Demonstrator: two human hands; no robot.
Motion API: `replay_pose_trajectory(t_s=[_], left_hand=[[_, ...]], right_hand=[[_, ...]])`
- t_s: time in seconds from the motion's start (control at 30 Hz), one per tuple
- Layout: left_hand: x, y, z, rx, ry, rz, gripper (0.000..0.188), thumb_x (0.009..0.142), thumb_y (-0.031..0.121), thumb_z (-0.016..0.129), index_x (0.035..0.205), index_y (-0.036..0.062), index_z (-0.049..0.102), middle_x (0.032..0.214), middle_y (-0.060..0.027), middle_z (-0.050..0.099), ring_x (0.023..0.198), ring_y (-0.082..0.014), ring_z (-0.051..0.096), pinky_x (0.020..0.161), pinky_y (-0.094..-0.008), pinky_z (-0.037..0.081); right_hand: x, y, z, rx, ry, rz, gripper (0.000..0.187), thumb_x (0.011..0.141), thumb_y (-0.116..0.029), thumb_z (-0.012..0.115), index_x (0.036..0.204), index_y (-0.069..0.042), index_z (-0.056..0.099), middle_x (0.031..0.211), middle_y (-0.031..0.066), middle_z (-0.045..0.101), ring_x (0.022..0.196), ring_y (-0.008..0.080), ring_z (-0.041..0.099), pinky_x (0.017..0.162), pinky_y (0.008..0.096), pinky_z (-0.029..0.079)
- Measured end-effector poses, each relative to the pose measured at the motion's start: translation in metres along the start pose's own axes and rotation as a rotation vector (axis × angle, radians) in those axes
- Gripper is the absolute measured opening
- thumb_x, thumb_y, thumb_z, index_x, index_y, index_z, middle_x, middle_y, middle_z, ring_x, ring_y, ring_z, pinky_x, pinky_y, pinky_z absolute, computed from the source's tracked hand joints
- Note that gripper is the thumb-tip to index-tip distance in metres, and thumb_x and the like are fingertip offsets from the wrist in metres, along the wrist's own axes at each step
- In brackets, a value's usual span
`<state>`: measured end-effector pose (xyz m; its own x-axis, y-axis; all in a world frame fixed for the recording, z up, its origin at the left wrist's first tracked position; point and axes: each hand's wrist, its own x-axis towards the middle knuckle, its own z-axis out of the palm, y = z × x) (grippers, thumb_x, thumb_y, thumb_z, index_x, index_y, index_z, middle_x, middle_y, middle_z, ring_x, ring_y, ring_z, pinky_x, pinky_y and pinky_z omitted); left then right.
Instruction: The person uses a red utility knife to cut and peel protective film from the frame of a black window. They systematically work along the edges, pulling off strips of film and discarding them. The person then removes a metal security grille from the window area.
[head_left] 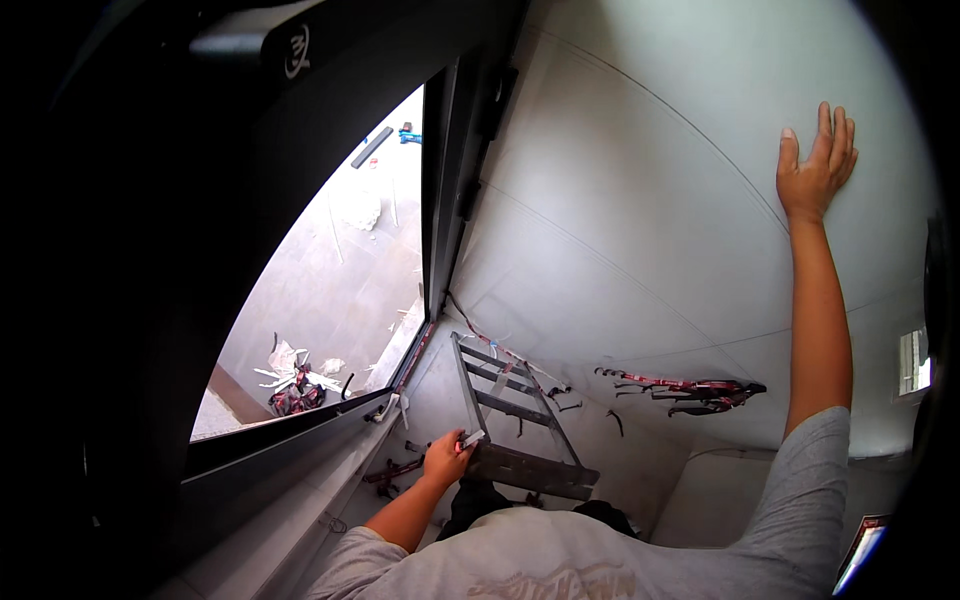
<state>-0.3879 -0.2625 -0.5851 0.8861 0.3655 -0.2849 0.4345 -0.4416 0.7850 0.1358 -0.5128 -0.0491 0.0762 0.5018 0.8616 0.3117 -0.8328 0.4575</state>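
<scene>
My right hand (pixel 818 175) is raised high, open, with its palm against the white wall (pixel 660 190); the fingers point up and the thumb is apart. Lower down, my left hand (pixel 445 461) is closed around a small red and silver tool (pixel 470 440) that looks like a utility knife. That hand is beside the dark top step (pixel 535 472) of a stepladder (pixel 512 408), whose rungs show beyond it. My body is close to the ladder's top.
A dark-framed opening (pixel 436 200) stands at the left. Through it show a pale floor (pixel 320 240), a red and white heap of scraps (pixel 300 390) and a grey bar (pixel 372 147). Dark red strips (pixel 700 390) lie beyond the ladder, at its right.
</scene>
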Motion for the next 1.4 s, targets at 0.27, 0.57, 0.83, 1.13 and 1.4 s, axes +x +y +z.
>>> replay_pose_trajectory(t_s=[0.27, 0.57, 0.83, 1.13, 1.4], left_hand=[[0.001, 0.000, -0.003, 0.004, -0.067, 0.005, 0.035, 0.091, 0.034, 0.078, 0.109, 0.0055, 0.069, 0.099, -0.0183, 0.073, 0.096, -0.0436, 0.069, 0.081, -0.0533, 0.054], [-0.002, 0.006, -0.010, 0.016, -0.115, -0.044, 0.035, 0.097, 0.036, 0.075, 0.110, 0.0039, 0.068, 0.099, -0.0197, 0.072, 0.096, -0.0442, 0.069, 0.081, -0.0507, 0.054], [0.000, -0.006, 0.004, -0.013, -0.024, 0.013, 0.034, 0.102, 0.037, 0.070, 0.108, 0.0029, 0.069, 0.086, -0.0149, 0.068, 0.082, -0.0304, 0.065, 0.076, -0.0400, 0.052], [-0.002, -0.021, 0.012, -0.132, 0.076, 0.083, 0.046, 0.104, 0.045, 0.067, 0.102, -0.0007, 0.069, 0.079, -0.0105, 0.064, 0.077, -0.0176, 0.057, 0.074, -0.0347, 0.050], [-0.004, -0.017, 0.013, -0.192, 0.064, 0.036, 0.054, 0.105, 0.054, 0.063, 0.108, 0.0010, 0.071, 0.085, -0.0051, 0.065, 0.081, -0.0147, 0.056, 0.077, -0.0319, 0.050]], right_hand=[[-0.460, -0.231, -0.258, 1.004, -1.353, 0.113, 0.061, 0.101, -0.044, 0.065, 0.144, 0.000, 0.061, 0.145, 0.0272, 0.061, 0.141, 0.0457, 0.052, 0.117, 0.0565, 0.040], [-0.544, -0.283, -0.355, 0.995, -1.225, 0.332, 0.052, 0.101, -0.048, 0.053, 0.117, -0.001, 0.068, 0.098, 0.0181, 0.068, 0.088, 0.0399, 0.064, 0.082, 0.0530, 0.048], [-0.560, -0.278, -0.362, 0.973, -1.154, 0.326, 0.048, 0.090, -0.038, 0.067, 0.117, 0.002, 0.069, 0.100, 0.0192, 0.071, 0.091, 0.0392, 0.067, 0.085, 0.0504, 0.050], [-0.555, -0.285, -0.364, 0.981, -1.036, 0.306, 0.057, 0.087, -0.039, 0.076, 0.123, 0.005, 0.067, 0.104, 0.0216, 0.071, 0.095, 0.0413, 0.066, 0.088, 0.0508, 0.050], [-0.560, -0.294, -0.367, 0.903, -1.027, 0.310, 0.060, 0.083, -0.039, 0.080, 0.121, 0.006, 0.069, 0.102, 0.0183, 0.072, 0.094, 0.0381, 0.067, 0.085, 0.0481, 0.050]])
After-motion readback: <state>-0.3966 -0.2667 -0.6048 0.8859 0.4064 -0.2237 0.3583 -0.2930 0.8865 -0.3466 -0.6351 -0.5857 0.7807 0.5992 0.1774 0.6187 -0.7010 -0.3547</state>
